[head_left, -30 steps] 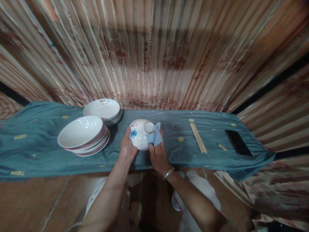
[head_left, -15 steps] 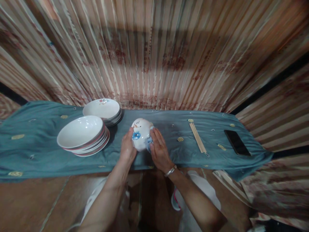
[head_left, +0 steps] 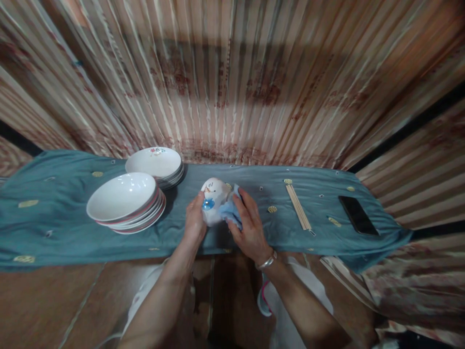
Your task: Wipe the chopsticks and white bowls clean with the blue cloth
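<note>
A small white bowl [head_left: 215,188] with a blue flower painted on it is tipped on its side over the middle of the table. My left hand [head_left: 195,217] grips its left edge, the thumb on the painted outside and the other fingers mostly hidden. On the bowl's right side, my right hand [head_left: 250,223] has its fingers closed around a crumpled light blue cloth [head_left: 229,210]. The cloth reaches against the bowl's lower right, and part of the bowl is hidden behind it.
A stack of white bowls [head_left: 121,196] stands at the left on the teal tablecloth [head_left: 69,182]. Behind it is a stack of plates [head_left: 154,164] with a floral design. Several wooden chopsticks [head_left: 298,207] and a black phone [head_left: 358,214] lie to the right. A pleated curtain [head_left: 225,97] hangs behind.
My right hand has moved slightly right with the cloth, so more of the cloth shows. The bowl has turned in my left hand and its outline looks narrower.
</note>
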A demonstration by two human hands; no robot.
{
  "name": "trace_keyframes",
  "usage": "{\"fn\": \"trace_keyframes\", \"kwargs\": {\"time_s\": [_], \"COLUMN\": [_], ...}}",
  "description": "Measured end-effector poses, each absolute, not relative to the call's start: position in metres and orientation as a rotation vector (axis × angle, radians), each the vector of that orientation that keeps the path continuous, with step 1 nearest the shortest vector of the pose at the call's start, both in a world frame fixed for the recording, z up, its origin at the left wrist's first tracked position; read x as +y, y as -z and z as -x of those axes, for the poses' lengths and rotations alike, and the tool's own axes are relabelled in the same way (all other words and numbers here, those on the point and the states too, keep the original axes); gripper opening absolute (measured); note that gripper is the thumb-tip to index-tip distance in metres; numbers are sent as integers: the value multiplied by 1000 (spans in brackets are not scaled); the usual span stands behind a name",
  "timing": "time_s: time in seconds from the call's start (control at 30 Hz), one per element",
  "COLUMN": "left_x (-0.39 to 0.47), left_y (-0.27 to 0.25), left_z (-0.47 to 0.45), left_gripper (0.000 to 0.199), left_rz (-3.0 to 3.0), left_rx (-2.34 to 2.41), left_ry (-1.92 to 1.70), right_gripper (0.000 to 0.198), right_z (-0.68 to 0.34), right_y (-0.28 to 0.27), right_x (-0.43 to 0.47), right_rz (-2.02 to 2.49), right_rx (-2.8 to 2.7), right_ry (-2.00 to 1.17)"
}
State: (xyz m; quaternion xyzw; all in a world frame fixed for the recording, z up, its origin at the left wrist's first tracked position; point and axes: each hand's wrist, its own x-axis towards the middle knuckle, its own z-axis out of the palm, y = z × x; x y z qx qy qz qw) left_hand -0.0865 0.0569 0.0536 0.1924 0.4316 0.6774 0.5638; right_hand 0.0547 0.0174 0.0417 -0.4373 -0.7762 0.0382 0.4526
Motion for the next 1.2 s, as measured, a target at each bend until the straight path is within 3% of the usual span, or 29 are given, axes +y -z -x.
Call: {"fn": "trace_keyframes", "kwargs": {"time_s": [0.1,0.37,0.57,0.7,0.83,1.2], "left_x": [56,56,51,53,52,46], "left_y": [-53,-38,-37,-36,-28,-42], "left_z": [80,72,72,78,78,71], "left_gripper": [41,21,19,12,19,36], "left_rz": [-515,-662,-690,-685,-769,-555], "left_rx": [1029,1063,1020,1010,960,953], "left_ry": [-1584,-1469,-1405,-1442,-1408,-1321], "right_gripper": [68,57,61,54,48,44], "right_z": [-56,-53,-57,-49,-47,-76], "right_y": [-46,-47,-38,-36,-37,-29], "right_x": [18,20,29,22,22,61], "right_rz": [1091,1095,1253,1153,1157,1204], "right_rx": [-1907,-1908,-1968,-2137,-2202,-1707], "right_ry": [-147,-180,51,78,95,-493]}}
